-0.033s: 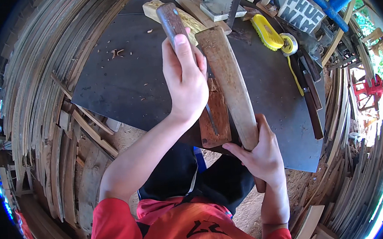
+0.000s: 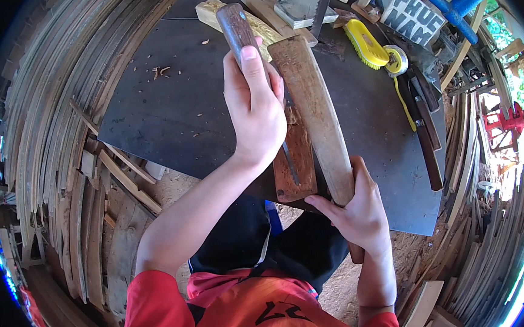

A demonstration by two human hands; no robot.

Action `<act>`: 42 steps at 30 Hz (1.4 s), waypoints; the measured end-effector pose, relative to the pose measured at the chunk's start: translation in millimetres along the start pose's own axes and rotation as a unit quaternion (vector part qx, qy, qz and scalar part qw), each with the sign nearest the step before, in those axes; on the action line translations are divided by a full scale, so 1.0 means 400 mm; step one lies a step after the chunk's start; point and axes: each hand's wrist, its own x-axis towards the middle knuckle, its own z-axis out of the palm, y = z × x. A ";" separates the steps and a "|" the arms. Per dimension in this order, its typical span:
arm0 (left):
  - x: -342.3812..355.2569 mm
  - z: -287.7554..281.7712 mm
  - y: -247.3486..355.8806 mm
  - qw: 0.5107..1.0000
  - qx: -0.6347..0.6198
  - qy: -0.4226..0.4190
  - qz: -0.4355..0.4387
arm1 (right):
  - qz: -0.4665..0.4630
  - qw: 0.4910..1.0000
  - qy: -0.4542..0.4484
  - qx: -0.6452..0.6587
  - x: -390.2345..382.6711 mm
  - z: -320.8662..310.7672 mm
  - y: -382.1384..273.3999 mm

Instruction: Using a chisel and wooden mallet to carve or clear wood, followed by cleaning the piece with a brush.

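My left hand (image 2: pixel 254 109) is closed around the brown wooden handle of a chisel (image 2: pixel 238 28), thumb lying along it. The chisel's narrow dark blade slants down over a reddish wood block (image 2: pixel 303 160); whether the tip touches it I cannot tell. That block lies at the table's near edge, its upper part hidden by my hand. Closed round the lower part of a long, thick wooden club (image 2: pixel 309 105) is my right hand (image 2: pixel 361 214). The club's broad end reaches up beside my left hand, and a short end pokes out below my right palm.
Beneath the work is a dark tabletop (image 2: pixel 167 109) with a few wood shavings. A yellow brush (image 2: pixel 364 44), a tape measure (image 2: pixel 396 60) and several dark-handled tools lie to the right. Pale wood pieces (image 2: pixel 252 27) are at the back. Stacked strips (image 2: pixel 59 135) stand left.
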 end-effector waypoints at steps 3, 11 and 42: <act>-0.002 -0.003 -0.007 1.000 0.021 0.012 0.004 | 0.001 1.000 -0.001 0.004 0.001 0.002 -0.005; 0.003 -0.007 -0.027 0.999 0.020 0.045 -0.011 | 0.034 0.999 -0.013 0.020 0.002 0.006 0.017; 0.021 0.011 -0.030 0.999 0.028 -0.003 -0.042 | -0.105 0.963 0.069 -0.237 0.137 -0.411 -0.330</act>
